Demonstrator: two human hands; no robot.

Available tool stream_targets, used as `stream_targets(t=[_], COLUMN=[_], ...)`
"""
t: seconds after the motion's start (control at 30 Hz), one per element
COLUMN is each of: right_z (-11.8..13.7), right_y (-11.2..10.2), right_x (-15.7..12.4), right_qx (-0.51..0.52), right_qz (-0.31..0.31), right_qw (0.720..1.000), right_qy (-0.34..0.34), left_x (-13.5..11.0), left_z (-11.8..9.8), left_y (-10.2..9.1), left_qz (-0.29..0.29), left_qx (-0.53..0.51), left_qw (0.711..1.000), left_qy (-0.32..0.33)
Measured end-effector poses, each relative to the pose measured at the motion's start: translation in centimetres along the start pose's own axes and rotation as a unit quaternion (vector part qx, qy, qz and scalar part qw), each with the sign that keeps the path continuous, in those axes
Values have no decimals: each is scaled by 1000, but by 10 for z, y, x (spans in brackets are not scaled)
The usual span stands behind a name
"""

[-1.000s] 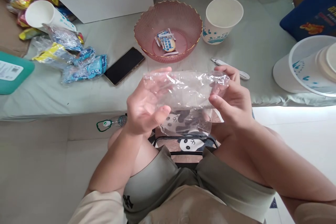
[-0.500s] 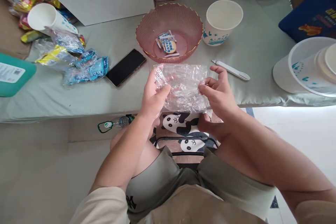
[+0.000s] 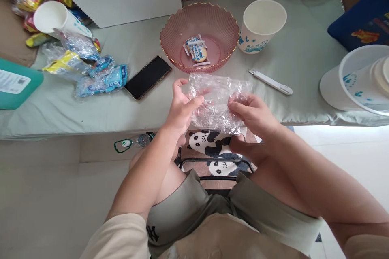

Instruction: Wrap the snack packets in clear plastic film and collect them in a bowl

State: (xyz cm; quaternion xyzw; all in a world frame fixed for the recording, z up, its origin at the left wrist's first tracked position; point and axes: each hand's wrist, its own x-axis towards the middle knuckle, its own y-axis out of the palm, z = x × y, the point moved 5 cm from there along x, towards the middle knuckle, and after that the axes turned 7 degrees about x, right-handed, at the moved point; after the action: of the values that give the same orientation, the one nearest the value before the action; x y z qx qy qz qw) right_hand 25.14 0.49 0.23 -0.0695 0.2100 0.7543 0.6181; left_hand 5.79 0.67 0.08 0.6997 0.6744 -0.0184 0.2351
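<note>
Right now you have the clear plastic bag (image 3: 217, 107) up in front of you, crinkled, over the near edge of the cloth-covered worktop (image 3: 146, 115). Your left hand (image 3: 180, 111) grips its left side, thumb across the front and some fingers visible through the film; the index finger sticks up beside it. Your right hand (image 3: 255, 113) pinches the right side between thumb and fingers. Just beyond the bag sits a pink fluted bowl (image 3: 170, 38) with a gold rim, wrapped biscuits (image 3: 199, 54) inside. Beside the bowl, to your right, a white paper cup (image 3: 253, 42) stands upright; nearer you lies a slim white tool (image 3: 272, 83) with a metal tip. To your left, a black phone (image 3: 148, 77) lies face up, close to blue snack packets (image 3: 106, 83).
</note>
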Motion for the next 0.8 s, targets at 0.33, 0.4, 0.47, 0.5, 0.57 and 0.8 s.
stream_targets(t=[0.33,0.4,0.47,0.5,0.57,0.8], right_z=[3,6,10,12,14,21], right_y=[-10,-12,-16,-17,-20,-32], right_x=[1,1,1,1,0,0], right_qx=[-80,-57,-18,0,22,-138], right_qz=[4,-2,-14,-17,-8,39], right_qw=[997,997,995,993,991,979], right_qy=[-1,-46,-98,-117,-129,-141], left_x=[11,12,13,14,14,16], left_z=[9,10,9,8,4,-5], left_y=[4,3,2,1,0,-2], left_qz=[32,47,68,79,95,176], left_qx=[121,129,114,105,92,153], left_qw=[990,989,989,989,990,972], left_qy=[-63,-61,-62,-63,-55,-3])
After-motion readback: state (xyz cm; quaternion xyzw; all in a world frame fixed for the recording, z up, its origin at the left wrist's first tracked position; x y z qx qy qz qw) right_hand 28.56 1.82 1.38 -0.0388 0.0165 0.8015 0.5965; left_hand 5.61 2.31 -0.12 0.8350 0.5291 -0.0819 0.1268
